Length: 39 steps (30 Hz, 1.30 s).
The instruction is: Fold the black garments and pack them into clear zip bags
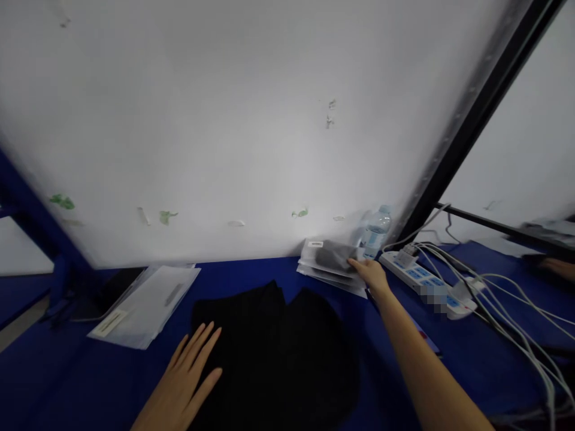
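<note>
A piece of black fabric [278,353], like a folded garment, lies on the blue table in front of me. My left hand [184,377] rests at its left side, fingers stretched and nothing held. Stretched out to the back right, my right hand [374,276] closes on the near right edge of a clear plastic bag [332,256] with something dark inside. This bag lies on top of a small stack of similar bags and carries a white label. My right hand partly hides the stack's right end.
Another stack of labelled plastic bags [148,305] lies at the left. Behind my right hand stands a water bottle [376,230]. A white power strip [422,281] with tangled cables [507,317] runs along the right. A white wall [233,131] closes off the back. Another person's hand [557,267] shows far right.
</note>
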Available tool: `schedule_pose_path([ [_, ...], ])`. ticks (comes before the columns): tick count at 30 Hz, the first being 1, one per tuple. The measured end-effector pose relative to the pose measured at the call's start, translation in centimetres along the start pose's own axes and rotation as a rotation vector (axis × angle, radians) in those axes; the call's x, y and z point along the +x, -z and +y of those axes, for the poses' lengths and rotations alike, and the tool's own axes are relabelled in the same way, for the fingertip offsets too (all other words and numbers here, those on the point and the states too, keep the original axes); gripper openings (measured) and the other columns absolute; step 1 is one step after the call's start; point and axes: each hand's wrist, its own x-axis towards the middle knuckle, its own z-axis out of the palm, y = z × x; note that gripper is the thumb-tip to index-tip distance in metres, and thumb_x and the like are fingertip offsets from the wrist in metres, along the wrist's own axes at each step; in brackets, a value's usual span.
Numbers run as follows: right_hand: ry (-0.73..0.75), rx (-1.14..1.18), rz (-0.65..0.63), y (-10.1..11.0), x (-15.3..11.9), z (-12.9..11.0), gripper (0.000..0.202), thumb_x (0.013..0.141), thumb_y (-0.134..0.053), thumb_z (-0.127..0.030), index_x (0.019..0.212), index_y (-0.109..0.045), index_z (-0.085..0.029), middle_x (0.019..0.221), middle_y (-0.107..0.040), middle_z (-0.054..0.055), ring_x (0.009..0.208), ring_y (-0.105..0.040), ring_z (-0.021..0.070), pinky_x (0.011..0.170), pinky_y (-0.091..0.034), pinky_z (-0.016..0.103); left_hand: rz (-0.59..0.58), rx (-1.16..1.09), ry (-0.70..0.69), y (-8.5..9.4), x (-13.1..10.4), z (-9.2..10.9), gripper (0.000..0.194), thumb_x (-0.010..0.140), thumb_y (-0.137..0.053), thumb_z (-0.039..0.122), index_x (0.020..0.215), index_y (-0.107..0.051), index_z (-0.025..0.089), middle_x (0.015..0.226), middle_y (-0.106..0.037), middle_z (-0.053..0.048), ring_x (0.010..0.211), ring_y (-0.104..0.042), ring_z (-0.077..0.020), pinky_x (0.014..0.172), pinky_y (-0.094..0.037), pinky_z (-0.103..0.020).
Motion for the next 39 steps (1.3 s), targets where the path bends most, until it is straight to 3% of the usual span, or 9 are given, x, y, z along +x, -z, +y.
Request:
schedule_pose_path([
  [2,-0.090,-0.144,0.027,-0.4,0.1,0.4,0.052,0.070,-0.067,-0.042,0.110,-0.061,-0.010,0.109,-0.064,0.024,0.112,-0.056,0.0405,0.091,-0.042,0.050,0.042,-0.001,-0.025,-0.2,0.0,-0.1,0.064,0.096,-0.043,0.032,0.152,-0.011,0.027,0.153,-0.034,-0.005,0.136,-0.037,-0.0261,0.104,-0.043,-0.049],
  [6,-0.194,-0.314,-0.013,-2.6,-0.4,0.2,0.061,0.082,-0.058,-0.040,0.131,-0.045,-0.005,0.128,-0.051,0.030,0.122,-0.049,0.0399,0.096,-0.038,0.052,0.139,-0.043,-0.092,-0.6,-0.1,-0.5,0.057,0.097,-0.039,0.034,0.150,-0.018,0.035,0.149,-0.040,0.001,0.135,-0.040,-0.0239,0.107,-0.040,-0.045],
  [10,-0.216,-0.389,-0.079,-4.6,-0.5,-0.1,0.049,0.091,-0.051,-0.042,0.130,-0.047,-0.012,0.125,-0.056,0.018,0.113,-0.056,0.0292,0.094,-0.043,0.049,0.137,-0.059,-0.141,-0.9,-0.3,-1.0,0.052,0.098,-0.035,0.042,0.148,-0.025,0.036,0.146,-0.046,0.002,0.135,-0.041,-0.0228,0.107,-0.040,-0.043],
  [13,-0.144,-0.422,-0.117,-5.5,-0.3,-0.4,0.044,0.092,-0.051,-0.042,0.128,-0.050,-0.017,0.125,-0.057,0.011,0.109,-0.057,0.0242,0.093,-0.045,0.046,0.133,-0.055,-0.167,-1.0,-0.5,-1.3,0.053,0.095,-0.036,0.049,0.146,-0.029,0.036,0.144,-0.048,0.001,0.134,-0.041,-0.0245,0.107,-0.040,-0.045],
  [15,-0.064,-0.440,-0.133,-6.0,-0.5,-0.9,0.043,0.093,-0.047,-0.040,0.129,-0.051,-0.017,0.127,-0.056,0.014,0.114,-0.055,0.0274,0.095,-0.043,0.046,0.134,-0.044,-0.173,-1.0,-0.6,-1.4,0.054,0.094,-0.039,0.051,0.145,-0.030,0.038,0.144,-0.048,0.001,0.134,-0.041,-0.0259,0.107,-0.040,-0.047],
  [19,0.157,-0.475,-0.118,-7.0,-2.0,-2.6,0.046,0.096,-0.035,-0.035,0.139,-0.043,-0.024,0.147,-0.038,0.011,0.136,-0.031,0.0323,0.105,-0.030,0.054,0.111,-0.022,-0.183,-1.3,-0.7,-1.7,0.055,0.093,-0.042,0.049,0.145,-0.030,0.038,0.145,-0.047,0.001,0.135,-0.040,-0.0266,0.107,-0.039,-0.049],
  [24,0.433,-0.507,-0.230,-9.1,-4.0,-4.1,0.048,0.090,-0.043,-0.053,0.135,-0.047,-0.037,0.147,-0.041,0.002,0.140,-0.024,0.0306,0.110,-0.019,0.055,0.079,-0.020,-0.187,-1.7,-0.9,-2.1,0.056,0.092,-0.043,0.049,0.145,-0.030,0.038,0.146,-0.044,0.001,0.136,-0.038,-0.0270,0.108,-0.038,-0.049],
  [32,0.486,-0.580,-0.235,-10.4,-4.9,-3.4,0.050,0.089,-0.044,-0.053,0.134,-0.050,-0.032,0.147,-0.041,0.007,0.139,-0.024,0.0349,0.108,-0.017,0.059,0.043,-0.075,-0.188,-1.6,-1.2,-2.3,0.053,0.094,-0.040,0.046,0.146,-0.029,0.039,0.148,-0.042,0.002,0.136,-0.037,-0.0267,0.107,-0.039,-0.050],
  [39,0.480,-0.565,-0.275,-9.2,-5.0,-4.4,0.059,0.089,-0.037,-0.063,0.139,-0.044,-0.031,0.149,-0.039,0.008,0.139,-0.025,0.0363,0.107,-0.020,0.060,-0.005,-0.077,-0.074,-1.6,-0.6,-1.5,0.056,0.098,-0.035,0.034,0.151,-0.015,0.033,0.152,-0.036,0.000,0.139,-0.032,-0.0247,0.108,-0.037,-0.052],
])
